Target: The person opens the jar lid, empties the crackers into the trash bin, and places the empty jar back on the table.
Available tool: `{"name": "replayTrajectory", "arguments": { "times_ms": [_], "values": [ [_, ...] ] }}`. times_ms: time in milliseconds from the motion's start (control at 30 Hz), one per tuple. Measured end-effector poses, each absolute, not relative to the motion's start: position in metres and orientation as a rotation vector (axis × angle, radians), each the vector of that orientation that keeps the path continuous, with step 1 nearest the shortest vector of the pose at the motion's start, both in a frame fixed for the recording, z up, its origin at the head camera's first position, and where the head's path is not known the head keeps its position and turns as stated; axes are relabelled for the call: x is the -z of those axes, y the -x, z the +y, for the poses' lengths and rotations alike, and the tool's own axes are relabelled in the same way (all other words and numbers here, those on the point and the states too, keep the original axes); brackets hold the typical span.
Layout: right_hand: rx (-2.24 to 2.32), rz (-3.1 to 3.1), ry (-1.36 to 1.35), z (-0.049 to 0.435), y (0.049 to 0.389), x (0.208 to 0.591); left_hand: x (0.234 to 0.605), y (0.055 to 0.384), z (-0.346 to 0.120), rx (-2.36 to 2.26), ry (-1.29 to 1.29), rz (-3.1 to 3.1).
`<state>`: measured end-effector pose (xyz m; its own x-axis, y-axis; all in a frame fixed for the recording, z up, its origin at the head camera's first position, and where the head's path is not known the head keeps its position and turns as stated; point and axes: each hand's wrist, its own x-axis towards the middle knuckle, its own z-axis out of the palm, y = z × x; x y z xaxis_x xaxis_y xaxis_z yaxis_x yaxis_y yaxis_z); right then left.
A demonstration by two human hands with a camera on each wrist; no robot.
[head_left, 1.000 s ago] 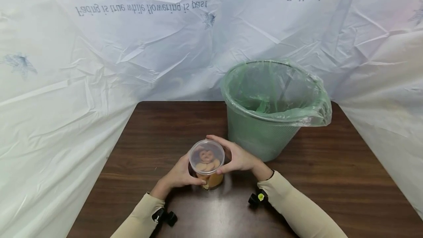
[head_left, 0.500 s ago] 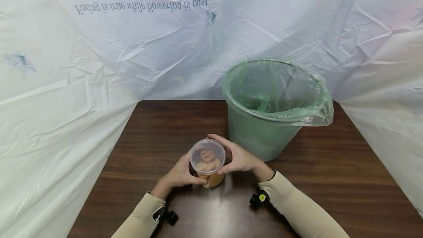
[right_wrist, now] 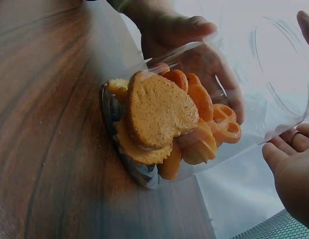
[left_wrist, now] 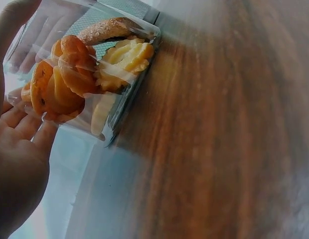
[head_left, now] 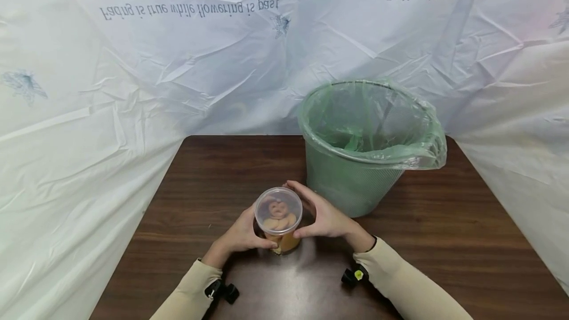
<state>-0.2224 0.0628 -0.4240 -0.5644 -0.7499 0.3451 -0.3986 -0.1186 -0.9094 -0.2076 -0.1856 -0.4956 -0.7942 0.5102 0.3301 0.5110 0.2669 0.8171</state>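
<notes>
A clear round plastic jar [head_left: 289, 241] of cookies stands on the table, its translucent lid [head_left: 269, 200] on top. Through the wall show several cookies, among them a heart-shaped one [right_wrist: 162, 109] and a ridged yellow one [left_wrist: 125, 59]. My left hand [head_left: 240, 233] grips the jar's left side, thumb at the front and fingers behind. On the other side my right hand [head_left: 326, 217] is spread loosely around the jar, with a gap at the palm. In the right wrist view its fingertips [right_wrist: 275, 153] lie right at the lid's edge, and its thumb is apart from the wall.
A mesh waste bin [head_left: 351, 186] lined with a green plastic bag [head_left: 413, 157] stands behind and to the right of the jar, close to my right hand. The dark wooden table [head_left: 213, 172] is enclosed by white printed sheeting [head_left: 146, 63].
My right hand has eased off the jar, its thumb and wrist shifting slightly right and toward me. The left hand and the jar stay where they were.
</notes>
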Motion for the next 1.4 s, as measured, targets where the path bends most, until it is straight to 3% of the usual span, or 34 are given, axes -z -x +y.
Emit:
{"name": "replayTrajectory", "arguments": {
  "times_ms": [800, 1233, 1400],
  "values": [
    [1.739, 2.315, 1.168, 0.054, 0.194, 0.407, 0.497, 0.209, -0.187, 1.571, 1.014, -2.507],
    [1.678, 2.399, 1.120, 0.052, 0.208, 0.444, 0.497, 0.208, -0.187, 1.582, 1.012, -2.507],
    [1.668, 2.465, 1.108, 0.049, 0.208, 0.445, 0.475, 0.200, -0.183, 1.596, 1.037, -2.497]
  ]
}}
